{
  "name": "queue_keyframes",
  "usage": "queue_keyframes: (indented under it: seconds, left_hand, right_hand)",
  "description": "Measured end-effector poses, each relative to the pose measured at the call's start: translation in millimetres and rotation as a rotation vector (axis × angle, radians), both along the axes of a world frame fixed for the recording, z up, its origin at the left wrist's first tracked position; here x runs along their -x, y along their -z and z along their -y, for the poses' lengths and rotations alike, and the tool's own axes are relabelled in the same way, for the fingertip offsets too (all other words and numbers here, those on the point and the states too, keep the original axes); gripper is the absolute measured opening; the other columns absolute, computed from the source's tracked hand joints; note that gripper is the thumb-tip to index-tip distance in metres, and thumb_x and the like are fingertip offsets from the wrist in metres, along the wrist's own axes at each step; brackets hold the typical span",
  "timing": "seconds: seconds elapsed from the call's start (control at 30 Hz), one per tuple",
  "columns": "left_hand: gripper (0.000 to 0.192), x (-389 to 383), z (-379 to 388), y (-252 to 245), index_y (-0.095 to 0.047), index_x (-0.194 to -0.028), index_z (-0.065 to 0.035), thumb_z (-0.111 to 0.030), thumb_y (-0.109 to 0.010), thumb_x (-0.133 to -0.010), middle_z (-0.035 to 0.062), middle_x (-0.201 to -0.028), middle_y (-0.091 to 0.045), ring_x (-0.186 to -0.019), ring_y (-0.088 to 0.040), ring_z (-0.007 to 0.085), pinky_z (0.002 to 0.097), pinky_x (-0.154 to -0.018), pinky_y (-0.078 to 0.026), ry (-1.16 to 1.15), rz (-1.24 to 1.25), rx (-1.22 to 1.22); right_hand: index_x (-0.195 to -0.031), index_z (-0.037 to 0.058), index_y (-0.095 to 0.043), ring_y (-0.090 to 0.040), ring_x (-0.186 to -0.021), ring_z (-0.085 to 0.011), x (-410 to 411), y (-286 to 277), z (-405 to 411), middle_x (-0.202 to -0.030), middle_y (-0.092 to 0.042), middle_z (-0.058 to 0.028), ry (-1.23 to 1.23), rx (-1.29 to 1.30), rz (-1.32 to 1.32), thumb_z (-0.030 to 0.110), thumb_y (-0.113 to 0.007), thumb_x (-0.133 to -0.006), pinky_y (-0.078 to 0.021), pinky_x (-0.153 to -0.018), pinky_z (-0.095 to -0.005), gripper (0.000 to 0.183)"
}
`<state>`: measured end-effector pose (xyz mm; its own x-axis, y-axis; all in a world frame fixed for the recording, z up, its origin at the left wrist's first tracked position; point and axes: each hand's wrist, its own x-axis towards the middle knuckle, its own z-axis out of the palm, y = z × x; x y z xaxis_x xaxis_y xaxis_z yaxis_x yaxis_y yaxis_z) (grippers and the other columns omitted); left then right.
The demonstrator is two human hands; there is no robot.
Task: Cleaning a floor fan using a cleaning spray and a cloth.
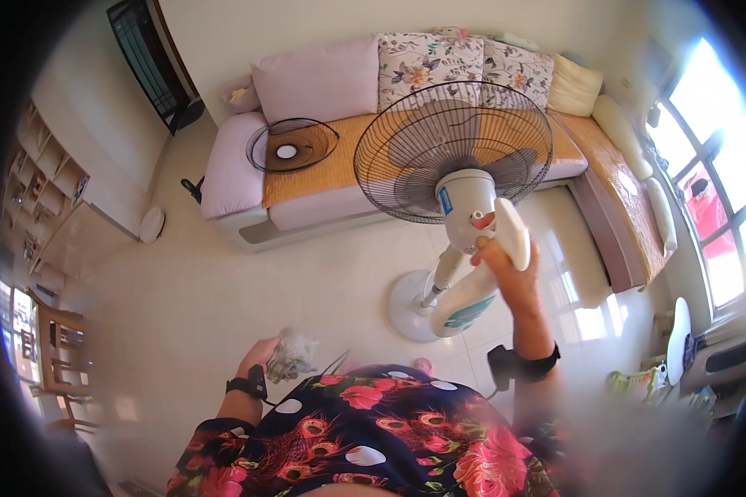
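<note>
A pedestal fan with a white motor housing [463, 192] stands on a round base [404, 304] before me. Its dark wire rear grille [398, 186] faces the sofa, and grey blades show through the wires. My right hand [513, 267] grips a white plastic piece [515, 233] behind the motor housing; whether that piece is attached I cannot tell. Below it, the fan's control box [466, 314] with a green panel leans off the stem. In my left hand [258, 357], low in front of my body, is a crumpled pale cloth [292, 357], partly blurred.
A detached wire grille [292, 146] with a white centre disc rests on the sofa [323, 146]. The sofa's side section [618, 186] runs along the windows at right. A round white device [152, 225] is by the left wall. Tiled floor [180, 298] lies between.
</note>
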<state>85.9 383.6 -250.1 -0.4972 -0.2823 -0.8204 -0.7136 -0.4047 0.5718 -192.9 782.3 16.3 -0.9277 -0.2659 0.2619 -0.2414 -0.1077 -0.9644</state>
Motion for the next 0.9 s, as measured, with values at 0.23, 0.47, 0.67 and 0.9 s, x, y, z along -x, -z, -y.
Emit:
queue_keyframes:
  seconds: [0.23,0.47,0.67,0.9]
  left_hand:
    - [0.033,2.8,-13.4,15.3,-0.060,-0.100,0.0023,-0.027,-0.050,-0.090,0.0103,-0.092,-0.066,-0.080,-0.065,0.0207,0.0366,-0.072,-0.053,-0.006,-0.068,0.034]
    - [0.033,-4.2,-52.9,6.8,-0.058,-0.104,0.0026,-0.026,-0.049,-0.090,0.0109,-0.095,-0.065,-0.083,-0.064,0.0206,0.0355,-0.075,-0.053,-0.020,-0.033,0.041]
    - [0.034,-10.9,-84.3,0.1,-0.057,-0.106,0.0027,-0.027,-0.049,-0.091,0.0116,-0.098,-0.065,-0.085,-0.064,0.0218,0.0355,-0.078,-0.053,-0.066,-0.031,0.029]
    - [0.037,4.3,-117.9,-23.7,-0.059,-0.103,0.0056,-0.028,-0.055,-0.088,0.0125,-0.096,-0.064,-0.083,-0.064,0.0214,0.0352,-0.075,-0.052,-0.136,-0.041,0.021]
  right_hand:
    - [-0.088,0.0016,-0.054,-0.057,-0.059,-0.0103,31.3,-0.1,-57.8,-0.071,-0.057,-0.0036,0.109,-0.165,-0.088,0.008,-0.061,-0.074,-0.0454,-0.057,-0.0240,0.017]
    - [-0.090,0.0010,-0.054,-0.057,-0.058,-0.0109,23.6,29.8,-118.5,-0.070,-0.055,-0.0034,0.135,-0.146,0.028,0.008,-0.060,-0.073,-0.0459,-0.056,-0.0260,0.020]
    - [-0.089,0.0011,-0.055,-0.056,-0.057,-0.0113,50.7,54.1,-144.3,-0.072,-0.056,-0.0038,0.077,-0.154,0.066,0.009,-0.060,-0.074,-0.0456,-0.054,-0.0260,0.018]
    - [-0.086,0.0014,-0.054,-0.055,-0.055,-0.0110,84.9,72.4,-156.6,-0.068,-0.055,-0.0038,0.018,-0.231,0.052,0.010,-0.060,-0.073,-0.0452,-0.053,-0.0262,0.016]
